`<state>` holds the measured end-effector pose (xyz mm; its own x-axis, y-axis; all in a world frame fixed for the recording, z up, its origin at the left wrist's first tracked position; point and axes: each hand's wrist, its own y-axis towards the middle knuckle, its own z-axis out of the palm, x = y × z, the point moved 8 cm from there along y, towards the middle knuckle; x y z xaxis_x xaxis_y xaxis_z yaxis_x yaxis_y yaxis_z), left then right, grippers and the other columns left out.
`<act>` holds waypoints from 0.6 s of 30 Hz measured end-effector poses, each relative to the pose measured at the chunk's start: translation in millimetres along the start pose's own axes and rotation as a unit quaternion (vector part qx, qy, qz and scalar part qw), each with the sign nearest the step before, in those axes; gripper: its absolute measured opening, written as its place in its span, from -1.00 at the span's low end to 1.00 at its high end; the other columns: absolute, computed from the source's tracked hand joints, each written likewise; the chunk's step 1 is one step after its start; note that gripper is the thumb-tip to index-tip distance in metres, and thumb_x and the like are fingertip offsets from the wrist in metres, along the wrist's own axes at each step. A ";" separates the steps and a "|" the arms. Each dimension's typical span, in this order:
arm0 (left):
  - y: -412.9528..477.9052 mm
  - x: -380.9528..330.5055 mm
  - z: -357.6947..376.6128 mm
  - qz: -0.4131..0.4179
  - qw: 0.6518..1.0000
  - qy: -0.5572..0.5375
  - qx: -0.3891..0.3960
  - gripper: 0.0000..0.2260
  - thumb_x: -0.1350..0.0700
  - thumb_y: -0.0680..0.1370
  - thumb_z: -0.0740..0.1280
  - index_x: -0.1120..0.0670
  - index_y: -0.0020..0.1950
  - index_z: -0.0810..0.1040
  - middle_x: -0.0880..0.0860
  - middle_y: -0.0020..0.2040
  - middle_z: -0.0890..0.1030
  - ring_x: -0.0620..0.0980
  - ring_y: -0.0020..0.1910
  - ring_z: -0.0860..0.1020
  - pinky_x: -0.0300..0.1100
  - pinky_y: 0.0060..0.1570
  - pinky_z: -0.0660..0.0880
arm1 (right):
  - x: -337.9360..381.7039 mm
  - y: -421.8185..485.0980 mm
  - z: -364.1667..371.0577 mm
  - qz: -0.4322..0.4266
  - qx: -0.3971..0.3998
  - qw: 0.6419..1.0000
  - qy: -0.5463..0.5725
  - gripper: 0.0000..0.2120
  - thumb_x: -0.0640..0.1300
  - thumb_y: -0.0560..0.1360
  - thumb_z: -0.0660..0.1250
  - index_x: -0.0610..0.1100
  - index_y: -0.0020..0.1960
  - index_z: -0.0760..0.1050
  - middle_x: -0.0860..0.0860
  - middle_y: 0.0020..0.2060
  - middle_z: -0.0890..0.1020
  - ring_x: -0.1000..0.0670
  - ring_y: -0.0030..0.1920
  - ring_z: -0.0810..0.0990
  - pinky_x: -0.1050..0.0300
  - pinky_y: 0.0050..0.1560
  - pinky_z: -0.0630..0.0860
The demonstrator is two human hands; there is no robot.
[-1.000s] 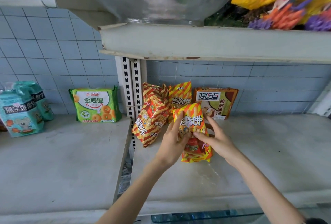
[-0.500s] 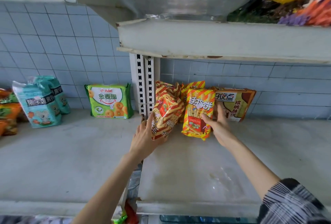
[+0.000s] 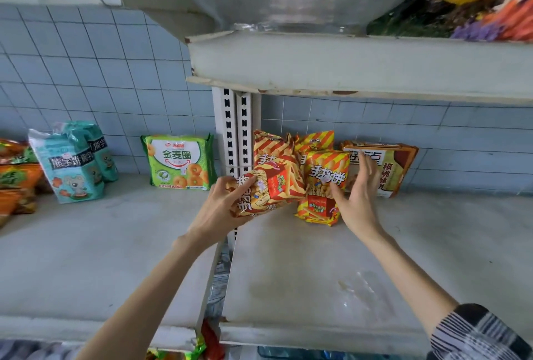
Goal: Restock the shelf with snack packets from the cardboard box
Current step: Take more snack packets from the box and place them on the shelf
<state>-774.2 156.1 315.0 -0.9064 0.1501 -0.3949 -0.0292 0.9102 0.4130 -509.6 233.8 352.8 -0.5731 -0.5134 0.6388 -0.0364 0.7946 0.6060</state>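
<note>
Since the tilted packet (image 3: 271,189) was lying half on its side against the others, it was gripped at its near end by the left hand (image 3: 217,209), fingers curled round it and thumb on top. Best guess is it was about to be stood up straight, lol.

The right hand (image 3: 357,201) was laid flat against the right edge of the upright packet (image 3: 324,175), fingers straight and a bit spread, nothing pinched. It looked like that packet was being steadied so it wouldn't flop while its neighbour got sorted.

Both packets were set towards the back of the right-hand shelf (image 3: 317,273), touching each other. Two more striped packets (image 3: 269,148) were stood behind them near the wall (image 3: 86,71), so a front row was apparently being built. A brown box (image 3: 388,169) was propped just beside, partly hidden by the right hand.

Left of the post (image 3: 233,129), a green pack (image 3: 180,162) and teal bags (image 3: 69,163) were leaned back by the wall, faces out, well apart from the striped lot. No cardboard box could be seen, so how much was left to stock couldn't be told.
</note>
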 end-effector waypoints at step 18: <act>-2.2 -41.3 -55.8 0.163 0.977 0.116 -0.069 -0.42 0.08 0.31 0.58 0.02 0.28 0.48 0.18 0.36 0.35 0.22 0.30 0.39 0.11 0.00 0.54 | 72.8 -37.0 50.4 -0.223 0.220 0.938 -0.148 -0.26 0.09 0.40 0.44 0.09 0.49 0.20 -0.10 0.32 0.34 -0.12 0.28 0.35 -0.07 0.26 0.43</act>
<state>-760.2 126.4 376.2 -0.9473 0.3185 -0.0341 0.2357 0.7651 0.5992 -591.2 183.4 353.0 -0.6206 -0.7656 0.1695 -0.6236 0.6129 0.4852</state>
